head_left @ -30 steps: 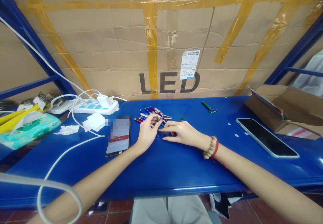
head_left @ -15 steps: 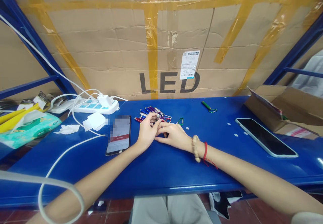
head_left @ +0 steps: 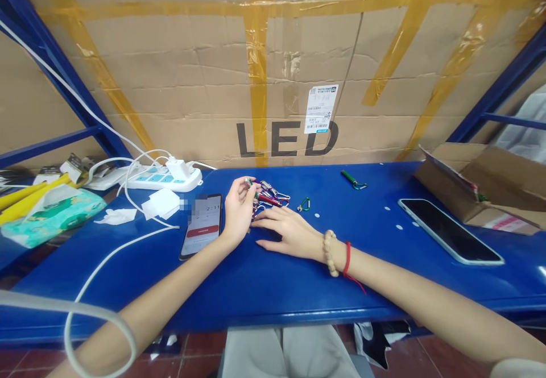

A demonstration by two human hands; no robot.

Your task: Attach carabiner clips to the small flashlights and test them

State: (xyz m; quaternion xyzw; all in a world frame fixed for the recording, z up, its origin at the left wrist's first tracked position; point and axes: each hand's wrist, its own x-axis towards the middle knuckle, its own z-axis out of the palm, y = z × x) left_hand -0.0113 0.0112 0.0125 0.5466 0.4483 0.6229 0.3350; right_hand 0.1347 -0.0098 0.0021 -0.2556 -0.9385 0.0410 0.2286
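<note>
A: Left hand (head_left: 239, 212) grip is narrow, pinched on the lights (head_left: 265, 195) at the bunch's 9 o'clock end. The hand stands on its edge. Can't tell how many are in the pinch.
B: Other one?
A: Right hand (head_left: 286, 231) grip is wide and holds nothing. It's palm down on the counter (head_left: 273, 293), fingertips at the bunch's 6 o'clock edge. Touching or just short, unclear.
B: Where's the bunch?
A: Mid-counter, toward the back, at 3 o'clock of the phone (head_left: 200, 225).
B: Progress?
A: My read: mostly gathered. Most lights sit in one bunch at the hands. Two things are left out. A green clip (head_left: 304, 204) lies just beside the bunch at 3 o'clock. A green light (head_left: 353, 180) lies alone at 2 o'clock, well apart.
B: Anything else around?
A: Yes, a second phone (head_left: 450, 231) far out at 3 o'clock, near a box (head_left: 490, 185). There's a power strip (head_left: 164, 180) at 10 o'clock.
</note>
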